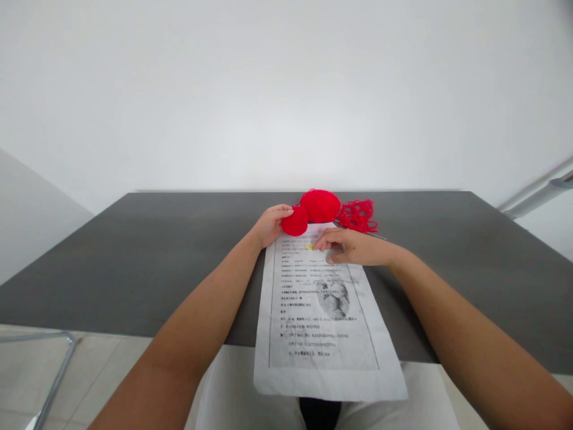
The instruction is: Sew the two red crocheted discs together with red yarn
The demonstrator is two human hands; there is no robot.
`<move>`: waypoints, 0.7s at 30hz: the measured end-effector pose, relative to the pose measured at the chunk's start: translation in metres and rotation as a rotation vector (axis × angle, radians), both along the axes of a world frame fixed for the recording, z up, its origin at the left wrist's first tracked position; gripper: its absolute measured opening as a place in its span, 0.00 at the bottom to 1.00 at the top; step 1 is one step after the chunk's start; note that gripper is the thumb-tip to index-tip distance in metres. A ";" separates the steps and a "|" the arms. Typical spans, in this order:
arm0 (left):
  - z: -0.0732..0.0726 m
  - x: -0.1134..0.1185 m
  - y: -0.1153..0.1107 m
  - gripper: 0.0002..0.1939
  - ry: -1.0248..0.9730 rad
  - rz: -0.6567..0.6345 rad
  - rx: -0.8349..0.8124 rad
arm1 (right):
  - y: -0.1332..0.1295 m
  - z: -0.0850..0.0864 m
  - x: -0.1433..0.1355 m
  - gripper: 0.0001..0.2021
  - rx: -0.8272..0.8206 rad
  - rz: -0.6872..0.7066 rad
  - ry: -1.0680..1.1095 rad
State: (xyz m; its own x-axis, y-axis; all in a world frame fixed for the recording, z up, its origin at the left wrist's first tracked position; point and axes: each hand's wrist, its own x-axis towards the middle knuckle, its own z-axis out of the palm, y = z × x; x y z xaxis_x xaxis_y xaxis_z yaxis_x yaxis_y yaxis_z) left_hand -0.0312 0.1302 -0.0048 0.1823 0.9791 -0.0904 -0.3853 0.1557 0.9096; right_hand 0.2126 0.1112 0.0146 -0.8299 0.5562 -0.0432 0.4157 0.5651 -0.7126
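My left hand [270, 224] pinches the edge of a round red crocheted piece [295, 221], held over the top of a printed paper sheet [308, 328]. Just right of it, my right hand [351, 246] hovers over or rests on the sheet, fingers partly curled. By its fingertips is a small yellow item [309, 246], too small to name; whether the fingers touch it I cannot tell. Behind the round piece sits a red yarn ball [320, 205]. Beside the ball lies a loose, open red crocheted piece [358, 215]. A thin metal hook or needle [376, 236] shows behind my right hand.
The dark grey table [134, 263] stands against a white wall [286, 89]. The sheet's lower end hangs past the table's front edge, over my lap. A metal frame leg [56, 379] is at lower left, and a grey metal bar [544, 196] at the right.
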 end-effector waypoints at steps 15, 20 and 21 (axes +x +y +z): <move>0.000 0.000 0.000 0.09 -0.003 0.000 0.008 | 0.000 0.001 0.001 0.17 -0.002 -0.007 0.004; 0.000 0.000 0.000 0.09 -0.003 -0.002 0.003 | -0.001 0.001 0.000 0.17 -0.011 -0.010 0.000; 0.000 0.000 0.000 0.09 -0.003 -0.003 0.002 | -0.001 0.001 0.000 0.17 -0.012 -0.010 -0.001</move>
State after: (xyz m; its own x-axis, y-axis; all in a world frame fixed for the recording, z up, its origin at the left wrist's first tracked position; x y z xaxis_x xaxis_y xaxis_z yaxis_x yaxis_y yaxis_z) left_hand -0.0313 0.1303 -0.0048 0.1851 0.9788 -0.0875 -0.3875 0.1545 0.9088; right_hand 0.2124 0.1103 0.0158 -0.8244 0.5638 -0.0506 0.4220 0.5526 -0.7187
